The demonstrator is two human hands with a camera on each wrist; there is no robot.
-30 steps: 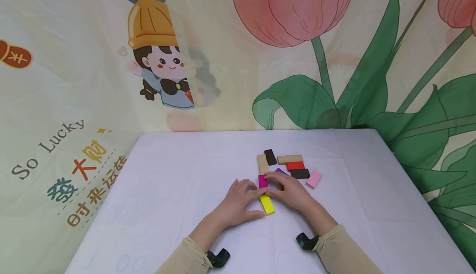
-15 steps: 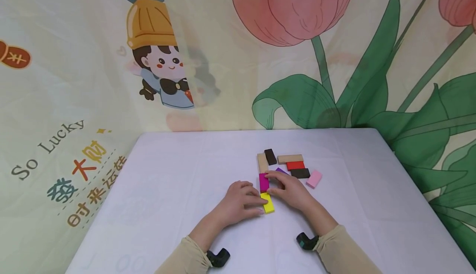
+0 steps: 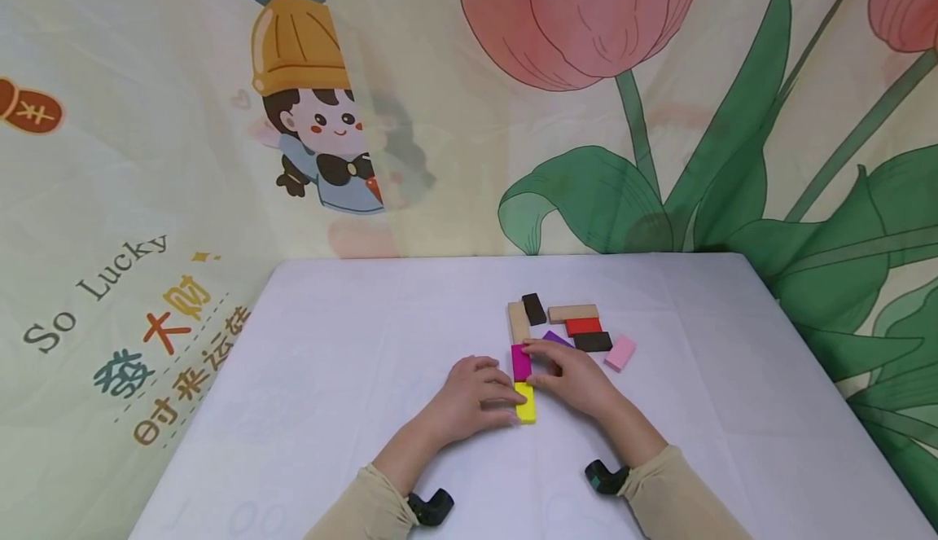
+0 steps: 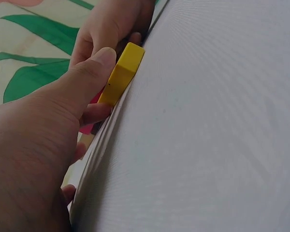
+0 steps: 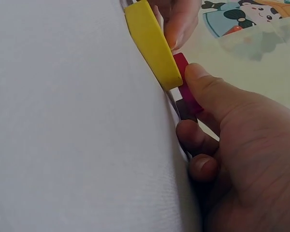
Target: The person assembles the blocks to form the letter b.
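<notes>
Yellow block [image 3: 524, 403] straightened, white tabletop [image 3: 330, 377], tulip backdrop [image 3: 659, 116]

purple block [image 3: 554, 337] mostly hidden behind right hand [image 3: 575, 379]; yellow block [image 3: 524, 402] partly covered by left hand [image 3: 469, 400] fingers

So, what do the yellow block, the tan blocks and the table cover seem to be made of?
The yellow block looks like painted wood: opaque matte colour, crisp edges, solid thickness, though plastic cannot be excluded. The two tan blocks appear to be bare, unpainted wood, judging by their pale natural tone. The table cover seems to be woven white cloth, since the wrist views show a fine ribbed weave.
</notes>
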